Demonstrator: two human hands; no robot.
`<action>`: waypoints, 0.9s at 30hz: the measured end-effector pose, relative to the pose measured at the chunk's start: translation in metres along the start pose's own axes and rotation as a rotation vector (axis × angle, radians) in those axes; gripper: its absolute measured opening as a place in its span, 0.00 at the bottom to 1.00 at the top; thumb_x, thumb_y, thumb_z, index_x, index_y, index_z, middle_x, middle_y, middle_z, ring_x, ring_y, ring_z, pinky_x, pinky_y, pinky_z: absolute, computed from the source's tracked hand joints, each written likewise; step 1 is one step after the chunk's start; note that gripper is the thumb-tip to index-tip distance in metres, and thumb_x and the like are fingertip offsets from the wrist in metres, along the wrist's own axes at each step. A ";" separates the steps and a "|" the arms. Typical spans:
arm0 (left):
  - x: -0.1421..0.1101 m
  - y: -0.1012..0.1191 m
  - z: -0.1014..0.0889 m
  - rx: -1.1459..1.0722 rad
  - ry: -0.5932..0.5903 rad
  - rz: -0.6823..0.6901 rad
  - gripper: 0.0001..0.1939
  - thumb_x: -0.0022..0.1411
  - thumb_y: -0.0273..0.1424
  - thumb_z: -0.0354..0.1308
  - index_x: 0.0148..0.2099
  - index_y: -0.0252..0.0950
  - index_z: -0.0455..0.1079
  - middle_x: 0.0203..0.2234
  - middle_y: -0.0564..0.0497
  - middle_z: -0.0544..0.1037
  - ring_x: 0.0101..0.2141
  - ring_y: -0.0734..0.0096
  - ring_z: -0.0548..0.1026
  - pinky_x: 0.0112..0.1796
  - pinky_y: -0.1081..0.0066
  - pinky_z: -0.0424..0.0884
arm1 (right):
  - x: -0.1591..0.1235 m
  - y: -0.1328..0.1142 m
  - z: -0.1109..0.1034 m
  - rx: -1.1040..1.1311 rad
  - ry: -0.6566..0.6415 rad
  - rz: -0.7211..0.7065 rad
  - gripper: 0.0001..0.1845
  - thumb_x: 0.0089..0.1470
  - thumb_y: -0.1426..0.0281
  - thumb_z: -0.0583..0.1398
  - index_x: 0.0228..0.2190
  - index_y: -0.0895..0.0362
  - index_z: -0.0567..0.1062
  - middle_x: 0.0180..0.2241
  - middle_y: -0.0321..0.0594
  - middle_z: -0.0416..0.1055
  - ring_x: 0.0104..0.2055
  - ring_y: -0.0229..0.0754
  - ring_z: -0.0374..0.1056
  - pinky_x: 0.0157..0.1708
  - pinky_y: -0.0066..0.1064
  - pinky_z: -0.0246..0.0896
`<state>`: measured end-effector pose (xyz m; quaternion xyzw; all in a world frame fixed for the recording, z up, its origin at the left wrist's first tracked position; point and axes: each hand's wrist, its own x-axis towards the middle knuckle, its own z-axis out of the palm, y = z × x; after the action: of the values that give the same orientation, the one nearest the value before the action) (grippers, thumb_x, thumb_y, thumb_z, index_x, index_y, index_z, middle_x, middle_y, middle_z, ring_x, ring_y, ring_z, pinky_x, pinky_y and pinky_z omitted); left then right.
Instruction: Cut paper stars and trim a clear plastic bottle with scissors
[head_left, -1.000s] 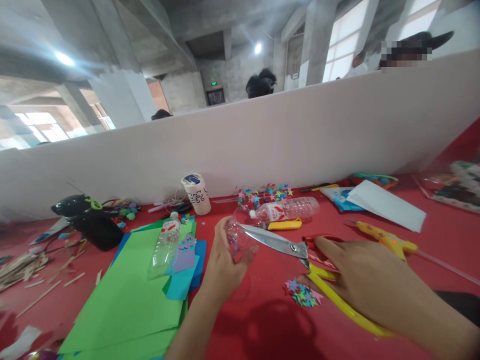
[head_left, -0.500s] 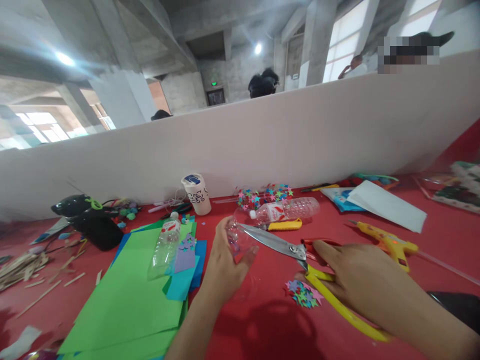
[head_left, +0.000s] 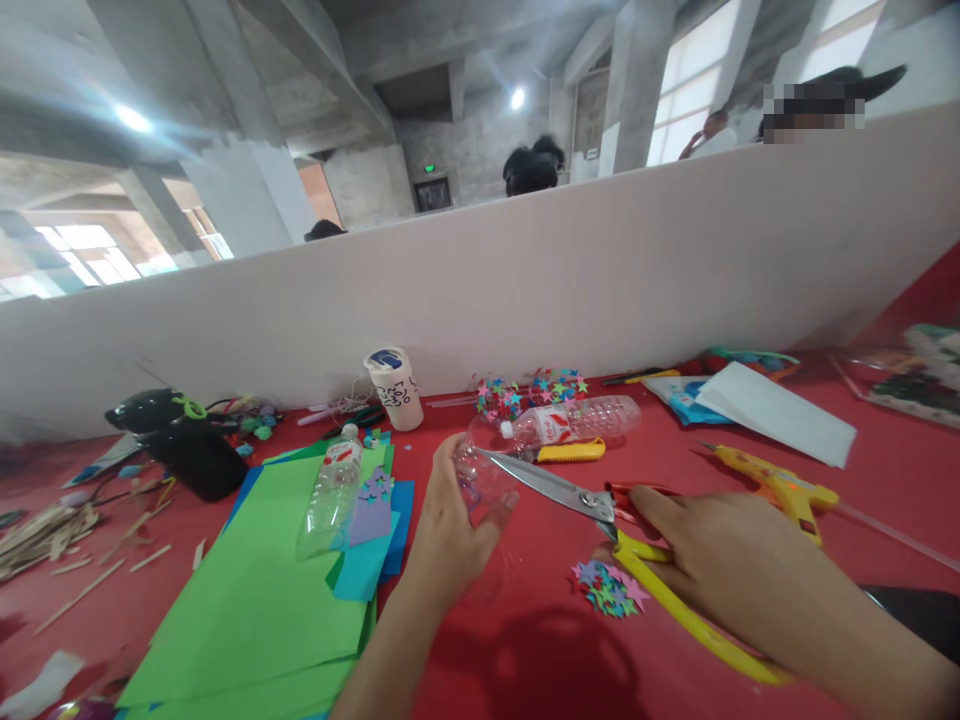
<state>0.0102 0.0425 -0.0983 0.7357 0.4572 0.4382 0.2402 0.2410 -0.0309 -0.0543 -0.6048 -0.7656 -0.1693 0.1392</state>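
My left hand [head_left: 456, 535] is closed around a clear plastic bottle piece [head_left: 486, 468], its thumb pointing right. Much of this see-through piece is hard to make out against the red tabletop. In my right hand [head_left: 724, 550] is a pair of scissors [head_left: 551, 482] with one red and one yellow handle. The blades point left and their tip meets the plastic near my left fingers; whether they are fully closed is unclear. Below the scissors lies a pile of coloured stars [head_left: 609, 588]. Just behind the blades are a yellow utility knife [head_left: 574, 452] and a capped clear bottle [head_left: 585, 420].
To the left, green sheets [head_left: 247, 600] bear another clear bottle [head_left: 330, 500]. A paper cup [head_left: 397, 395] and a black container [head_left: 184, 455] stand farther back. At right lie a yellow glue gun [head_left: 776, 485] and a white sheet [head_left: 780, 415]. A white partition [head_left: 480, 290] bounds the table.
Almost nothing differs. The scissors' tip sits a touch farther right, while both hands keep nearly the same places.
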 end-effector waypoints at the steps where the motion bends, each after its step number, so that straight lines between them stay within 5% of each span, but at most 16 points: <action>1: 0.000 -0.001 0.001 0.011 0.009 0.010 0.33 0.62 0.41 0.58 0.64 0.37 0.51 0.59 0.34 0.64 0.61 0.49 0.65 0.58 0.45 0.62 | 0.000 -0.002 -0.002 -0.021 -0.017 -0.020 0.09 0.54 0.67 0.57 0.24 0.53 0.70 0.13 0.42 0.71 0.16 0.55 0.71 0.21 0.33 0.35; 9: -0.004 -0.002 0.012 0.139 0.112 0.143 0.35 0.64 0.44 0.56 0.66 0.39 0.47 0.59 0.33 0.65 0.60 0.47 0.66 0.56 0.44 0.65 | 0.001 -0.008 -0.010 -0.074 -0.131 -0.021 0.10 0.59 0.66 0.54 0.30 0.55 0.72 0.17 0.44 0.74 0.20 0.58 0.74 0.22 0.33 0.35; 27: -0.005 0.000 0.015 0.170 0.138 0.104 0.34 0.65 0.43 0.55 0.66 0.37 0.47 0.59 0.31 0.65 0.60 0.45 0.66 0.55 0.42 0.66 | 0.004 -0.007 -0.004 -0.091 -0.226 0.005 0.04 0.54 0.74 0.56 0.29 0.54 0.69 0.18 0.44 0.77 0.21 0.56 0.76 0.20 0.33 0.32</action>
<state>0.0217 0.0394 -0.1080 0.7442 0.4692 0.4595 0.1219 0.2333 -0.0303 -0.0493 -0.6276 -0.7665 -0.1343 0.0246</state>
